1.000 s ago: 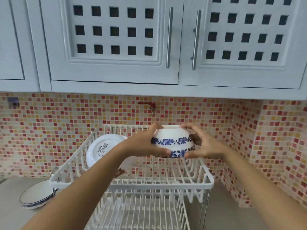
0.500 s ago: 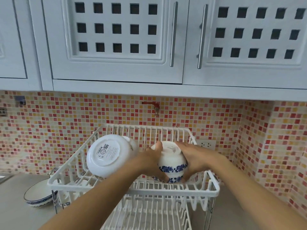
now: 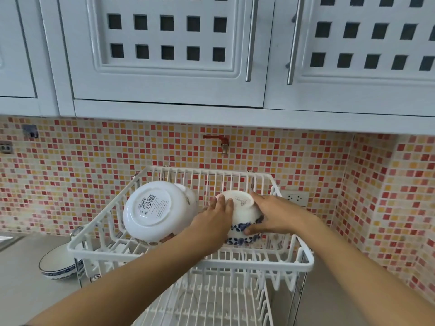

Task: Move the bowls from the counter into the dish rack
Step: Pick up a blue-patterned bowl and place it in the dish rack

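A white bowl with a blue flower band [image 3: 242,210] sits upside down and tilted in the top tier of the white wire dish rack [image 3: 303,264]. My left hand [image 3: 219,215] grips its left side and my right hand [image 3: 270,215] grips its right side. Beside it on the left a larger white bowl [image 3: 155,210] leans on its edge in the rack, base label facing me. A third bowl with a blue rim [image 3: 58,263] stands upright on the grey counter [image 3: 21,285] left of the rack.
The rack has a lower tier [image 3: 211,300] of white prongs below my arms. Wall cupboards [image 3: 164,55] hang low above the rack. A red tap [image 3: 221,142] and a socket [image 3: 295,198] sit on the mosaic wall. A sink edge [image 3: 7,238] shows far left.
Both hands have brought the blue-flowered bowl down from above the rack into its top tier and tipped its base toward me.
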The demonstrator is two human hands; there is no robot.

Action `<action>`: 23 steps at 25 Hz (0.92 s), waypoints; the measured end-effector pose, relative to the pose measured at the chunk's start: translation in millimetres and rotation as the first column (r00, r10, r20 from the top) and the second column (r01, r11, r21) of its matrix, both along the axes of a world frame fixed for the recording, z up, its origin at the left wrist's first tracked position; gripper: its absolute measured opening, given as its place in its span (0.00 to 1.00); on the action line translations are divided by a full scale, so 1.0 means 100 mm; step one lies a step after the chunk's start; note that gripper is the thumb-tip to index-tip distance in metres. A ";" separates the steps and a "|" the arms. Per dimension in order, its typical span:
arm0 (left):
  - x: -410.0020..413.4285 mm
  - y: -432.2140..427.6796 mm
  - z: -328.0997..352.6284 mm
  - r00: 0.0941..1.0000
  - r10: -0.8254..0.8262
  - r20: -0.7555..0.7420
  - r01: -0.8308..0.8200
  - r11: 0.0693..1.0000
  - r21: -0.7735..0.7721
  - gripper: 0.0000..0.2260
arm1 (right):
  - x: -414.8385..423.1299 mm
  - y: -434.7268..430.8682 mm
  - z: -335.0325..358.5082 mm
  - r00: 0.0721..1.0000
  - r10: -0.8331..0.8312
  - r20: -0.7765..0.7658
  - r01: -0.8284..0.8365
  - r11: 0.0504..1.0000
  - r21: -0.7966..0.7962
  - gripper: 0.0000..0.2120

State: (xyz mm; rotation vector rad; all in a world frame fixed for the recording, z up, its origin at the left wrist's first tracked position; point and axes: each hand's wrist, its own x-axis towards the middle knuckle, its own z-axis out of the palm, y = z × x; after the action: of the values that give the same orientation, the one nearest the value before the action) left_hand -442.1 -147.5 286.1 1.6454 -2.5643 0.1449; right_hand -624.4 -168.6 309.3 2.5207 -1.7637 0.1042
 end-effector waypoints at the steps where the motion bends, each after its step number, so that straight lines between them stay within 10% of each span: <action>1: 0.00 -0.01 0.00 1.000 0.004 -0.002 -0.004 1.000 -0.008 0.37 | 0.01 -0.01 0.00 1.000 -0.007 0.013 0.007 1.000 -0.005 0.53; 23: 0.24 0.24 0.49 0.980 -0.025 -0.195 0.021 1.000 -0.022 0.31 | 0.17 0.32 0.20 0.994 -0.027 0.107 0.038 0.994 -0.103 0.39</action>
State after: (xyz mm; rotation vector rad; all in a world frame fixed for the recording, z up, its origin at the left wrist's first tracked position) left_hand -417.8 -123.4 335.2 1.5389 -2.4268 0.0057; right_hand -606.9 -136.3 329.7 2.4535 -1.7851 0.3256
